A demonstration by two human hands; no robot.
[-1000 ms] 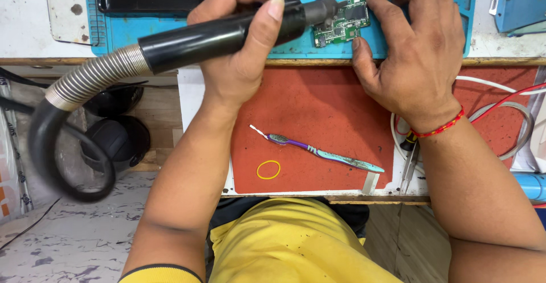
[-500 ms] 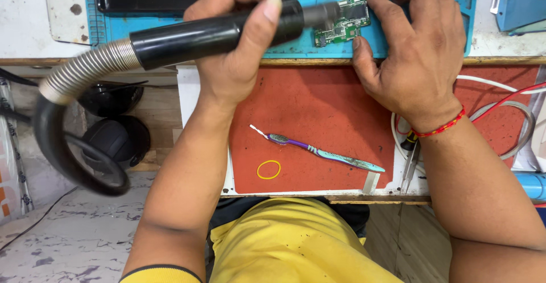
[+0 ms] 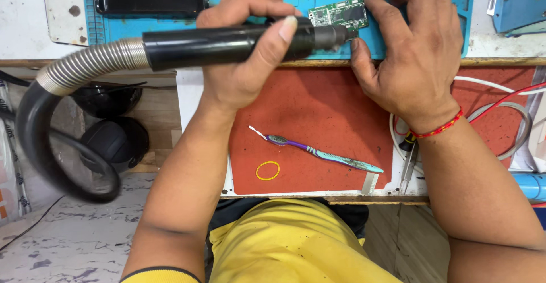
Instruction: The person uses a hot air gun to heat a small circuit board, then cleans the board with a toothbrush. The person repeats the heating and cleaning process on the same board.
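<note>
- At the far edge of the surface, on the blue mat [image 3: 432, 15], lies the green circuit board [image 3: 340, 14]; it sits flat, just above the wooden rim.
- Compared with half a second ago, the board stays at the same place, and the black nozzle [image 3: 227, 44] has its dark tip still at the near right corner of the board. I cannot tell if the tip touches it.
- The left hand [image 3: 244, 61] holds the nozzle body from above; its fingers are wrapped closed around the tube, the thumb laid along the near side.
- The ribbed grey hose [image 3: 85, 67] behind the nozzle has swung a little, and its black loop at the left is blurred from motion. My judgement is that the tool is being moved in small strokes over one area of the board.
- The right hand [image 3: 409, 61] keeps the board steady: its fingers press on the right edge of the board, bent and close together.
- Nearer, on the red mat [image 3: 318, 106], a purple and teal toothbrush [image 3: 318, 149] and a yellow rubber band [image 3: 267, 170] lie untouched, as before.
- At the right, white and red cables [image 3: 500, 98] rest beside the wrist.
</note>
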